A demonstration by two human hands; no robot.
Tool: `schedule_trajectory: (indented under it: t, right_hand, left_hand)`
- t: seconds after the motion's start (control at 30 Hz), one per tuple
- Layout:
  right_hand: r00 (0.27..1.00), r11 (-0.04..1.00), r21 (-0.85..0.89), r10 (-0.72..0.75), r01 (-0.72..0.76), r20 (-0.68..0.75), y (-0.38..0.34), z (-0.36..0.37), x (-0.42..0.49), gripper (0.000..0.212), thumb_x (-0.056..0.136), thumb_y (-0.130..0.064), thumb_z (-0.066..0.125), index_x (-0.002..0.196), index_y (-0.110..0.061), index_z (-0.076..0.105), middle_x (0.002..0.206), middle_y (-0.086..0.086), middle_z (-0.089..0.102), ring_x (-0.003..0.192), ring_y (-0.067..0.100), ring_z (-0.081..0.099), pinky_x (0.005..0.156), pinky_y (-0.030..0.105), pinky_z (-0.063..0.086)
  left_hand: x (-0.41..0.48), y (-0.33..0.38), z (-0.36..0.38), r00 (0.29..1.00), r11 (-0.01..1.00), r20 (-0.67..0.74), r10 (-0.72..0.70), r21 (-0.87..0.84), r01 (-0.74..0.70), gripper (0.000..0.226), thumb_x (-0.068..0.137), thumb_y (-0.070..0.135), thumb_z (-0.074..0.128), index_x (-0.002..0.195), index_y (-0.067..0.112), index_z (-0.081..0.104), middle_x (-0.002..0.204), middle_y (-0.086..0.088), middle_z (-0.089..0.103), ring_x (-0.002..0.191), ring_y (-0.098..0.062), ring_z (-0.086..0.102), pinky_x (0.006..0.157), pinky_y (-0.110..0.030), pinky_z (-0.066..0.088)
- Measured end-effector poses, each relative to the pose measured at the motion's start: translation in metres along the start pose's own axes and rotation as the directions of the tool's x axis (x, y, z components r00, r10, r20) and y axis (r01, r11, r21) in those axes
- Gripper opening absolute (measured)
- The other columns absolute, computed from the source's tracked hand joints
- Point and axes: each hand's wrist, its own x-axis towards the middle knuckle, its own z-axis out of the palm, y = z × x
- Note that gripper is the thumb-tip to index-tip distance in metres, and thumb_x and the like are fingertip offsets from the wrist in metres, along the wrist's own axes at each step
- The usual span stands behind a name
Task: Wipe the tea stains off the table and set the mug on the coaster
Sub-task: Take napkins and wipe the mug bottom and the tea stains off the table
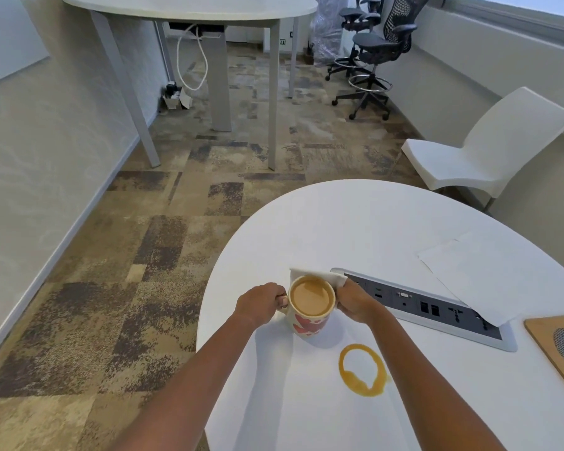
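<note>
Your left hand is closed around the handle of the mug, and your right hand is pressed to the mug's other side, its fingers pinching a white napkin that sticks out behind the rim. The mug is full of milky tea and has red shapes on its side; whether its base touches the counter or is lifted just clear, you cannot tell from here. It sits near the counter's left edge. Just in front of it and a little to the right lies the stain, a brown ring with a thicker pool at its near edge. Behind the mug, a grey socket panel runs across the counter, and a sheet of white paper overlaps its far right end. The coaster lies well to the right, cut off by the frame edge, with nothing on it.
</note>
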Motion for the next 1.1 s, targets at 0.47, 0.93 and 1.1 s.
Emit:
schedule_trajectory:
  t: [0.47,0.93,1.1]
  right_hand:
    - [0.997,0.99,0.141,-0.004,0.015,-0.075,0.011,0.017,-0.006,0.024,0.08,-0.027,0.039,0.074,-0.022,0.061,0.067,0.002,0.053,0.06,0.012,0.048,0.052,0.021,0.033]
    - [0.804,0.922,0.369,0.307,-0.119,-0.509,0.029,0.071,-0.036,0.029,0.096,-0.012,0.034,0.11,-0.004,0.057,0.095,0.011,0.06,0.081,0.024,0.053,0.065,0.032,0.042]
    - [0.797,0.892,0.438,0.341,-0.108,-0.499,0.033,0.086,-0.05,0.033,0.089,0.003,0.034,0.114,-0.007,0.052,0.076,0.005,0.055,0.068,0.022,0.05,0.049,0.027,0.043]
  left_hand:
    - [-0.001,0.002,-0.001,1.0,1.0,0.016,0.004,-0.006,-0.004,0.021,0.094,0.015,0.036,0.074,0.015,0.042,0.082,-0.002,0.05,0.078,-0.025,0.043,0.066,-0.027,0.033]
    - [0.005,-0.016,0.005,0.998,0.974,-0.027,0.059,-0.217,-0.063,0.024,0.096,0.02,0.04,0.073,0.02,0.048,0.093,0.003,0.055,0.095,-0.021,0.056,0.08,-0.03,0.039]
    - [0.009,-0.022,0.002,0.996,0.928,0.011,0.09,-0.363,-0.08,0.028,0.094,0.018,0.048,0.067,0.019,0.054,0.075,0.007,0.06,0.092,-0.022,0.06,0.085,-0.032,0.042]
